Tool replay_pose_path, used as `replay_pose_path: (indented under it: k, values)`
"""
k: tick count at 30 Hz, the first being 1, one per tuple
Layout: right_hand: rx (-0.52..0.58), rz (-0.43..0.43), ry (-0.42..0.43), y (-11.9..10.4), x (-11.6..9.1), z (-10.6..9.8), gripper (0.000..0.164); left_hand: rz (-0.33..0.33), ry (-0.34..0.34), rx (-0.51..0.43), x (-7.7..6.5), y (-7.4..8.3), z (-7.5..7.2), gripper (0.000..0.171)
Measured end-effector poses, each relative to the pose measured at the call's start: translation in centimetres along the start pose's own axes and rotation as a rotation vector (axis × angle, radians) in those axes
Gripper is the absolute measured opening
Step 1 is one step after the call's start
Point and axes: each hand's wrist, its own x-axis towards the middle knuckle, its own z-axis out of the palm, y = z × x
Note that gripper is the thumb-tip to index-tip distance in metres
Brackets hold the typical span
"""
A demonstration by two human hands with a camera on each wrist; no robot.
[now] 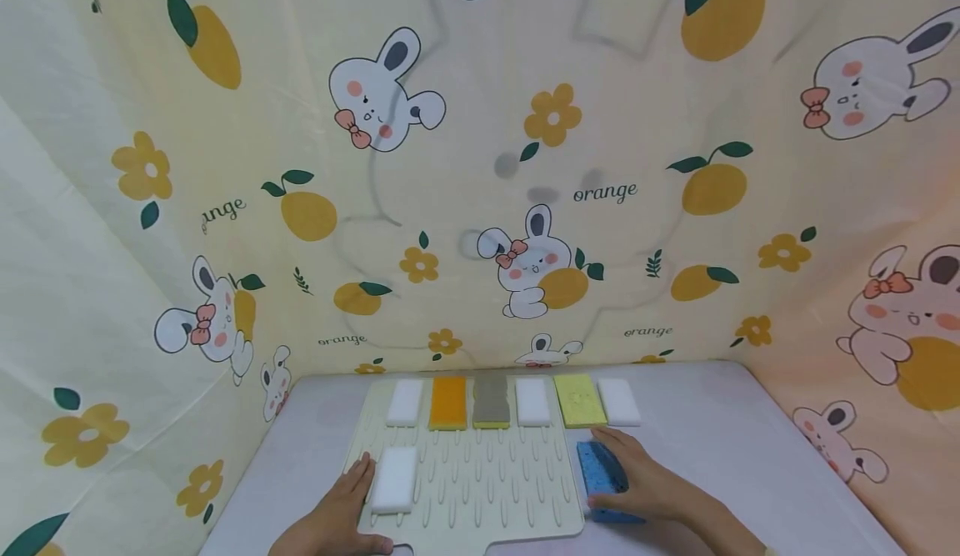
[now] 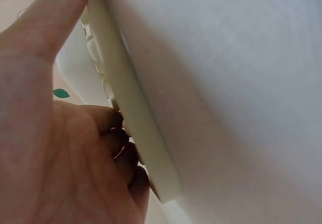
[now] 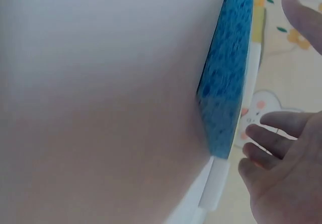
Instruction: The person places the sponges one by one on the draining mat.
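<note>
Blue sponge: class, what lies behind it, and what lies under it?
Behind the blue sponge, in the head view, lie a yellow-green sponge and a white block. What lies directly under it is covered; the right hand also hides part of it.

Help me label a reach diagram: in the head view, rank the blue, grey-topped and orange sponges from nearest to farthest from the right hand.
1. Blue sponge: by the right hand, at the board's right.
2. Grey-topped sponge: far row, left of the hand.
3. Orange sponge: same row, farther left.
</note>
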Motion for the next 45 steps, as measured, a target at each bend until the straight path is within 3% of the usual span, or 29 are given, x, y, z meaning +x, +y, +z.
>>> replay_pose_path:
  k: [6, 11, 23, 45]
  values:
    - [0.008, -0.013, -0.043, 1.3, -0.2, -0.4, 0.12, -0.01, 0.004, 0.007, 0.1, 0.0, 0.1, 0.134]
    - [0.004, 0.029, -0.089, 1.8, -0.4, -0.6, 0.123, -0.018, 0.003, -0.021, 0.1, 0.0, 0.1, 0.134]
    - [-0.011, 0.056, -0.135, 2.4, -0.7, -1.3, 0.131, 0.022, 0.012, -0.011, -0.1, 0.0, -0.1, 0.134]
    - [-0.02, 0.091, -0.129, 1.9, -0.6, -1.3, 0.125, 0.044, 0.01, 0.012, -0.2, -0.2, -0.1, 0.131]
